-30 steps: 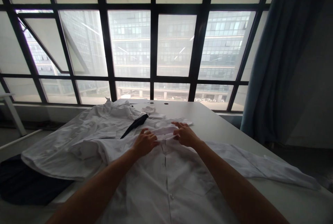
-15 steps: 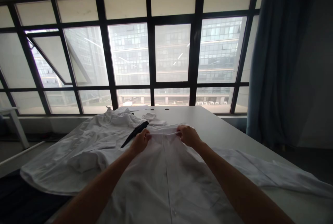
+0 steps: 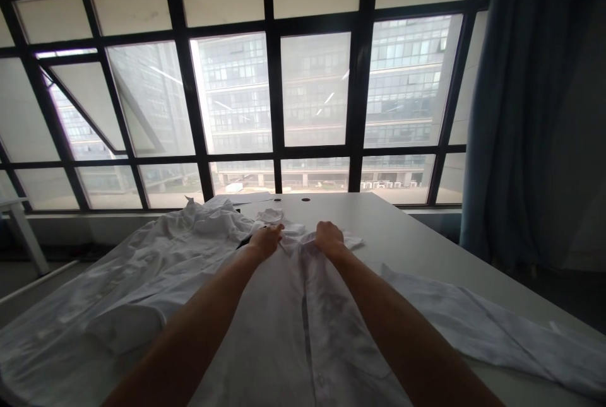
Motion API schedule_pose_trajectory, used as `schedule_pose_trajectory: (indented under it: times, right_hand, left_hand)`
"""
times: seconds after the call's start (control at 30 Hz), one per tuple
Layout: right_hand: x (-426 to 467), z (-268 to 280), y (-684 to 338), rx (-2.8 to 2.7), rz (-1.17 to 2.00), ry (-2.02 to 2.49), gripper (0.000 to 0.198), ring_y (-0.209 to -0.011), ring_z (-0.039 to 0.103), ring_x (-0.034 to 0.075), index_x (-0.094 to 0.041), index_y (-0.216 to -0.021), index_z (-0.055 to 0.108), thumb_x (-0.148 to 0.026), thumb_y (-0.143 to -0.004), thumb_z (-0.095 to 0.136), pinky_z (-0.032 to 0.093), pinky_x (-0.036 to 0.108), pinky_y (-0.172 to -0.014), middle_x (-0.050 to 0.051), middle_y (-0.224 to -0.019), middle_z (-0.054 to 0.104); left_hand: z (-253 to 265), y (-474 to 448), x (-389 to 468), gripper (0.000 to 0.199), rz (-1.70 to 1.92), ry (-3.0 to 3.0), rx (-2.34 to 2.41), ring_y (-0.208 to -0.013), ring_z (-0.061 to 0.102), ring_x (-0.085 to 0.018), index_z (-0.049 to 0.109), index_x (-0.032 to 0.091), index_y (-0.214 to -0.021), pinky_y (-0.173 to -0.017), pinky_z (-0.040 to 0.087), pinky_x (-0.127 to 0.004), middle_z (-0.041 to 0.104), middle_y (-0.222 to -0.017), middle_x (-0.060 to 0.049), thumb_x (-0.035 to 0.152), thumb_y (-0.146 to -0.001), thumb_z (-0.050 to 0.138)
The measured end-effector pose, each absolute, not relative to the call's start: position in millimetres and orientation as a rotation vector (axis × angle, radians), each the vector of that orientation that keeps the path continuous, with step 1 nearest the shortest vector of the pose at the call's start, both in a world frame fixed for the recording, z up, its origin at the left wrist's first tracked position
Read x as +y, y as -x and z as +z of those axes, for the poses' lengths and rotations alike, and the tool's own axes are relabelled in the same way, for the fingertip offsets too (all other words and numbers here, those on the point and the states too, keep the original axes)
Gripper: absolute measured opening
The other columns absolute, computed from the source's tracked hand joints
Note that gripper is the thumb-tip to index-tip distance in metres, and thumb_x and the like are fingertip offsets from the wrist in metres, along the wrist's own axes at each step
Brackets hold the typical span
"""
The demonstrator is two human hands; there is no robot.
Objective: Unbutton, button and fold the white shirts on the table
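A white shirt (image 3: 279, 331) lies spread in front of me, its buttoned front running down the middle and its collar end away from me. My left hand (image 3: 267, 241) is closed on the left side of the collar area. On the right side of the collar, my right hand (image 3: 328, 236) is closed with fingers curled down on the fabric. One sleeve (image 3: 473, 312) stretches out to the right across the table. Just behind my left hand, a dark strip (image 3: 245, 241) shows, mostly covered by the hand.
More crumpled white garments (image 3: 156, 255) cover the left of the white table (image 3: 379, 224). A small white cloth piece (image 3: 271, 214) lies beyond my hands. Windows (image 3: 315, 91) line the far side, with a blue curtain (image 3: 502, 129) at right.
Both hands have pulled the collar area a little and sit closer together. The shirt front gapes more along its middle. My left hand now hides most of the dark strip. The view has shifted slightly.
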State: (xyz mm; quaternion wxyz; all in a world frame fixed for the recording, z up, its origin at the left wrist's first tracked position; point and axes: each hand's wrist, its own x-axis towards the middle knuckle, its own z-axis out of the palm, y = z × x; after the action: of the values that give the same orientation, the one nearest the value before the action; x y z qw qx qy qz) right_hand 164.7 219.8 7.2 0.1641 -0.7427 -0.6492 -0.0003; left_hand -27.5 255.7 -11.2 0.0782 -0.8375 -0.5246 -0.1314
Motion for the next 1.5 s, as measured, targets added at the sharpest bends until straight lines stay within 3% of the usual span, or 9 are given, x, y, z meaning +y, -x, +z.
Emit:
schedule_pose_trajectory:
  times: [0.13,0.3,0.37,0.5,0.73,0.87,1.07,1.27,1.5]
  right_hand:
    - [228.4,-5.3,-160.3,-1.849,-0.110,2.011,0.036,-0.103,0.067,0.028,-0.005,-0.119,0.064,-0.009,-0.085,0.053,0.052,0.033,-0.083,0.026,-0.127,0.057]
    - [207.1,-19.2,-157.1,-1.924,-0.124,1.911,0.067,-0.120,0.058,0.030,-0.003,-0.144,0.039,-0.017,-0.082,0.059,0.048,0.032,-0.094,0.028,-0.143,0.044]
    - [188.9,-23.5,-152.5,-2.043,-0.118,1.915,0.062,-0.116,0.060,0.029,-0.008,-0.141,0.045,-0.018,-0.082,0.058,0.048,0.032,-0.092,0.024,-0.137,0.053]
    - [152.4,-32.0,-135.0,-2.281,-0.067,1.897,0.029,-0.102,0.067,0.028,-0.015,-0.108,0.070,-0.027,-0.085,0.058,0.051,0.033,-0.084,0.017,-0.113,0.069]
    - [129.9,-47.8,-114.5,-2.332,-0.120,1.886,0.036,-0.107,0.065,0.030,-0.011,-0.113,0.069,-0.034,-0.090,0.055,0.050,0.037,-0.087,0.020,-0.118,0.067]
    - [144.2,-44.0,-116.2,-2.230,-0.027,1.971,0.037,-0.107,0.066,0.028,-0.014,-0.112,0.069,-0.039,-0.087,0.058,0.050,0.034,-0.087,0.017,-0.115,0.070]
    - [178.8,-53.7,-118.4,-2.138,0.022,2.005,0.041,-0.107,0.066,0.032,-0.010,-0.114,0.065,-0.040,-0.087,0.057,0.050,0.037,-0.085,0.021,-0.113,0.069]
    - [197.7,-75.0,-130.3,-2.088,0.046,1.919,0.030,-0.098,0.069,0.029,-0.011,-0.105,0.067,-0.031,-0.089,0.051,0.049,0.034,-0.080,0.020,-0.103,0.072]
    - [201.3,-88.6,-148.4,-1.903,0.127,1.759,0.020,-0.084,0.069,0.020,-0.017,-0.089,0.071,-0.027,-0.086,0.053,0.044,0.024,-0.072,0.008,-0.088,0.075]
  left_hand:
    - [-14.0,33.5,268.2,0.033,-0.527,2.366,-1.556,-0.108,0.059,-0.030,0.053,0.016,-0.127,-0.086,0.049,-0.043,0.060,-0.120,-0.016,0.022,-0.100,0.035]
    - [-19.5,46.4,265.8,0.030,-0.658,2.193,-1.529,-0.116,0.052,-0.032,0.061,0.013,-0.118,-0.095,0.044,-0.047,0.058,-0.123,-0.017,0.016,-0.095,0.042]
    - [-25.8,43.4,250.7,0.029,-0.608,2.283,-1.538,-0.114,0.054,-0.033,0.065,0.011,-0.111,-0.094,0.044,-0.049,0.061,-0.120,-0.018,0.020,-0.095,0.043]
    - [-48.1,30.4,208.5,0.032,-0.485,2.565,-1.440,-0.117,0.056,-0.030,0.068,0.014,-0.110,-0.098,0.044,-0.047,0.063,-0.124,-0.015,0.032,-0.097,0.044]
    - [-92.2,42.9,182.7,0.051,-0.391,2.683,-1.661,-0.142,0.031,-0.033,0.049,0.022,-0.139,-0.110,0.028,-0.057,0.038,-0.153,-0.015,0.049,-0.096,0.043]
    - [-82.0,42.0,189.6,0.049,-0.355,2.667,-1.673,-0.134,0.044,-0.034,0.056,0.022,-0.132,-0.104,0.037,-0.054,0.049,-0.144,-0.017,0.050,-0.094,0.046]
    - [-65.6,12.6,200.3,0.024,-0.383,2.588,-1.643,-0.106,0.062,-0.031,0.071,0.012,-0.099,-0.087,0.049,-0.042,0.067,-0.110,-0.019,0.024,-0.090,0.052]
    - [-89.3,1.0,202.9,0.027,-0.705,2.464,-1.675,-0.103,0.063,-0.026,0.070,0.014,-0.095,-0.084,0.051,-0.036,0.067,-0.106,-0.013,0.028,-0.094,0.047]
    - [-74.8,-7.2,208.1,0.029,-0.532,2.547,-1.769,-0.097,0.068,-0.027,0.070,0.011,-0.102,-0.080,0.051,-0.034,0.068,-0.110,-0.017,0.031,-0.089,0.052]
